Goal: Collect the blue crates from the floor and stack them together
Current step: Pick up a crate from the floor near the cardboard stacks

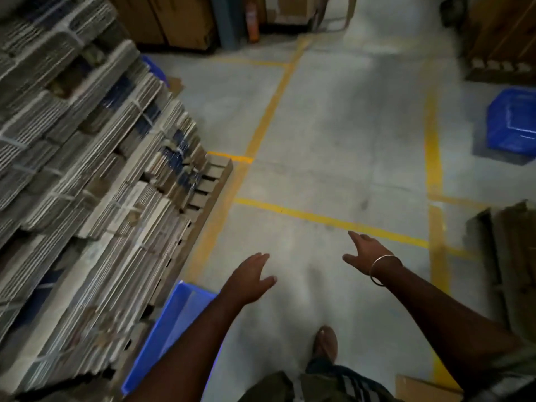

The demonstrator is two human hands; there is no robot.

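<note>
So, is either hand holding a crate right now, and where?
No. The left hand and right hand are both open and empty above the floor.

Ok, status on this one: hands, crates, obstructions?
Left hand, right hand open, empty. Blue crate by cardboard stack, another far right. Floor between unobstructed.

We stand on a grey concrete floor (333, 126) crossed by yellow lines (327, 219). At nine o'clock rises a tall stack of bundled flat cardboard (87, 158) on a pallet (208, 187). At twelve o'clock brown cartons (171, 21) flank a grey post (229, 21) and an orange extinguisher (253, 23). More cardboard (510, 250) sits at three o'clock. The light is dim.
</note>
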